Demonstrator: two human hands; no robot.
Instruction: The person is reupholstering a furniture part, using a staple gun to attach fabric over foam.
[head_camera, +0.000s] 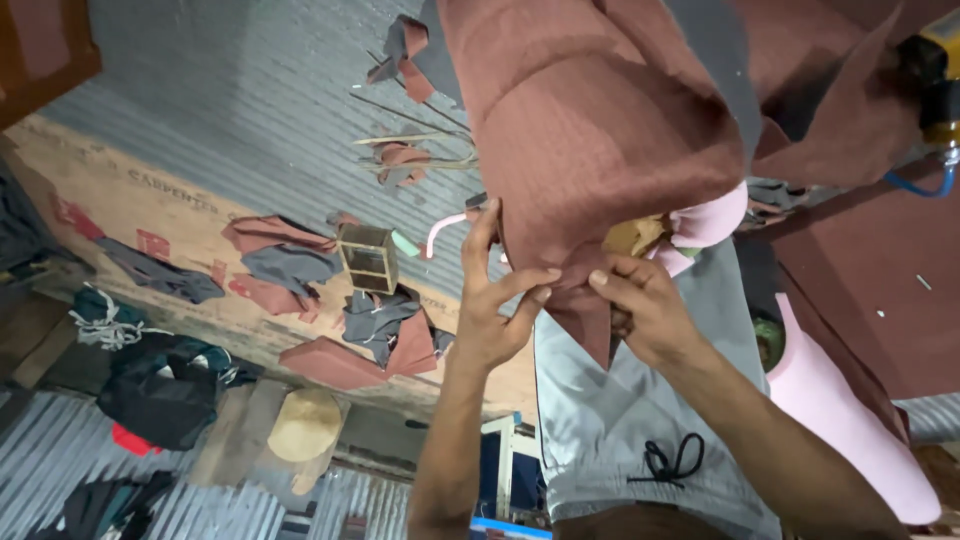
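Both hands meet at the lower edge of a big brown cloth near the middle of the view. Left hand has its fingers spread and half open, thumb and forefinger reaching to the cloth's edge and touching it; whether it actually pinches the cloth cannot be told. Right hand is curled close, its fingertips pressed onto a pointed brown flap of the same cloth, which it grips. Both forearms rise from the bottom of the frame, the left one nearly upright, the right one slanting in from the lower right. Just behind the right hand sits a pale tan lump, and pink foam pokes out from under the cloth; a longer pink foam piece lies to the right. Grey shorts with a black drawstring show below the hands. The cloth hangs in front of much of the upper view and hides what it covers. Further left, a plywood board carries scattered brown and grey scraps, a small wooden box frame and a brown cushion. Corrugated metal sheet lies beyond it. A yellow tool with a blue hose shows at the upper right edge.
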